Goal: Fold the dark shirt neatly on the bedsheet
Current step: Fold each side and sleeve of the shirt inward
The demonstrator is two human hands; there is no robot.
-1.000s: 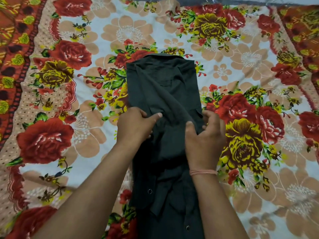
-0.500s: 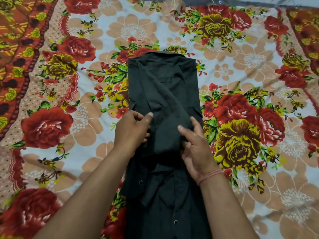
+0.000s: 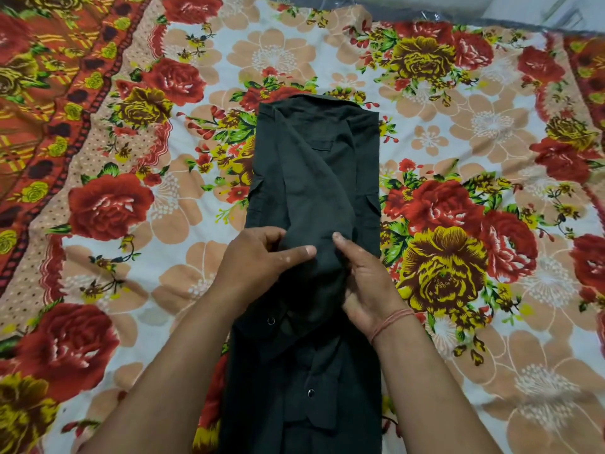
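Observation:
The dark shirt point(image 3: 314, 165) lies lengthwise down the middle of the floral bedsheet point(image 3: 170, 204), its sides folded in to a narrow strip with a sleeve laid diagonally across it. My left hand point(image 3: 258, 260) pinches the fabric at the strip's left side near its middle, thumb on top. My right hand point(image 3: 366, 276) grips a bunched fold of the same shirt just to the right, fingers curled under the cloth. The collar end points away from me. Snap buttons show on the lower part near me.
The bedsheet, printed with large red and yellow roses, covers the whole surface and has an orange patterned border point(image 3: 42, 93) at the left. A grey edge point(image 3: 425, 14) runs along the far side.
Both hands moved closer together on the middle of the shirt, and the fabric between them has bunched up. The right hand turned, its fingers now tucked under the fold.

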